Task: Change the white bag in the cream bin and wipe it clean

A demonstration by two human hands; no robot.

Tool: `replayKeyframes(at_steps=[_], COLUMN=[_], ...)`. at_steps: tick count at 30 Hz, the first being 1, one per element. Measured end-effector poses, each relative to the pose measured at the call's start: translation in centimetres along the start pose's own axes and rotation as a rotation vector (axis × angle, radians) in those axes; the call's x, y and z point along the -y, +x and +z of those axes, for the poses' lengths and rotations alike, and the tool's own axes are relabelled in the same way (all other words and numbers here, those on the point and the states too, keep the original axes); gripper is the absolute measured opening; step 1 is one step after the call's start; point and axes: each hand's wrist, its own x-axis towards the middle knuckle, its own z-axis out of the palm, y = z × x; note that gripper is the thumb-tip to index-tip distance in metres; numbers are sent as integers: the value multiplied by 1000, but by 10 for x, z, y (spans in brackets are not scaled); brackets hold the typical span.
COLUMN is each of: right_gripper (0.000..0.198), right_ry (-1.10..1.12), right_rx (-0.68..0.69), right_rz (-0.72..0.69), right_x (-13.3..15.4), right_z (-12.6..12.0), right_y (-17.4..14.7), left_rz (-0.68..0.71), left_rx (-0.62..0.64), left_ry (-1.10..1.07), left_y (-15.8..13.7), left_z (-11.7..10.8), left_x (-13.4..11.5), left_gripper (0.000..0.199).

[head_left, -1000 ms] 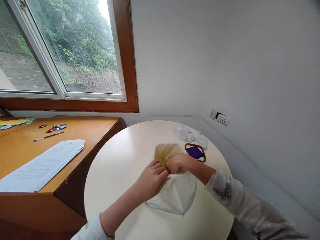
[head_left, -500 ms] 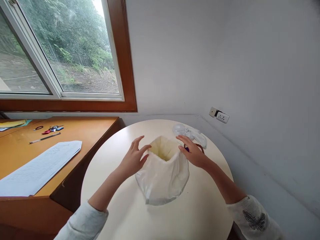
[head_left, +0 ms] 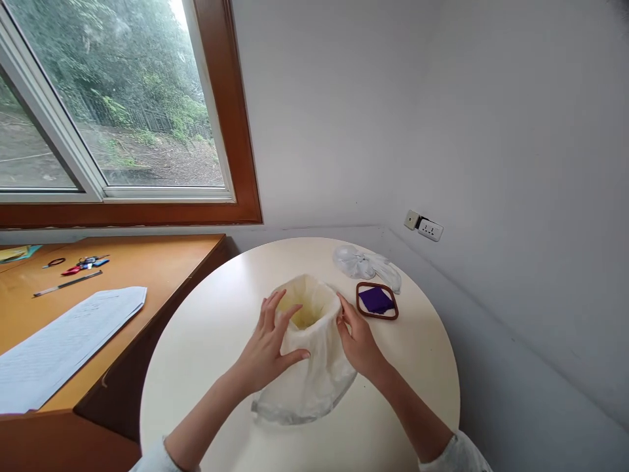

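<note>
A whitish, translucent plastic bag (head_left: pixel 319 367) is folded over the rim of an upright container on the round table (head_left: pixel 206 328). The container's own walls are hidden under the bag, and its inside (head_left: pixel 307 311) looks pale yellow. At the left of the mouth is my left hand (head_left: pixel 268 341), fingers spread, some reaching over the rim and the thumb across the near side. My right hand (head_left: pixel 361 344) has its fingers closed on the bag's edge at the right of the rim. The bag's loose lower edge flares out over the tabletop.
Behind my right hand lie a brown frame (head_left: pixel 397 311) with purple cloth (head_left: pixel 376 300) and a knotted clear plastic bag (head_left: pixel 366 263). A wooden desk (head_left: pixel 162 262) at left holds papers (head_left: pixel 73 344), a pen (head_left: pixel 67 284) and keys (head_left: pixel 87 263). Walls stand behind and right.
Both hands have come down around the mouth, and my right hand has closed on the bag's edge. The bag-covered container has shifted slightly; the brown frame now shows fully.
</note>
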Motion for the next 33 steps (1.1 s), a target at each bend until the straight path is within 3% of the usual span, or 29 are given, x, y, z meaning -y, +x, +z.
replayKeyframes(at_steps=[5,9,11,14,17,20,22,27,33], right_gripper=[44,35,34,33,33,31,29,28,27], right_ry=[-98,-482,-569,-731,-886,-891,-874,-825,-785], right_rx=[-38,-109,-141,-145,-146,-160,-164,-144,-126], right_rz=[-21,57,125,209,230,226,222,198,143], right_x=[-12,-53,-76,-106,-124,-132,-133,-136,-137], right_z=[-12,-39,-50,-55,-52,-49,-48,-50,-52], right_y=[5,15,14,4,-7,-11,-10,-6,-5], left_rz=[-142,-286,-323,-382,-564,-778,-840,-887,-932], left_rx=[-19,20,-15,-227,-491,-607,-650,-669,-683], left_ry=[-2,-134,-235,-416,-635,-786,-841,-913,-950], left_y=[-7,-19,-25,-29,-28,-28,-29,-34,-34], left_z=[-8,-12,-10,-1,10,21,29,41,35], left_x=[21,27,30,39,52,63,68,71,63], left_gripper=[63,70,74,62,37,28,28,27,24])
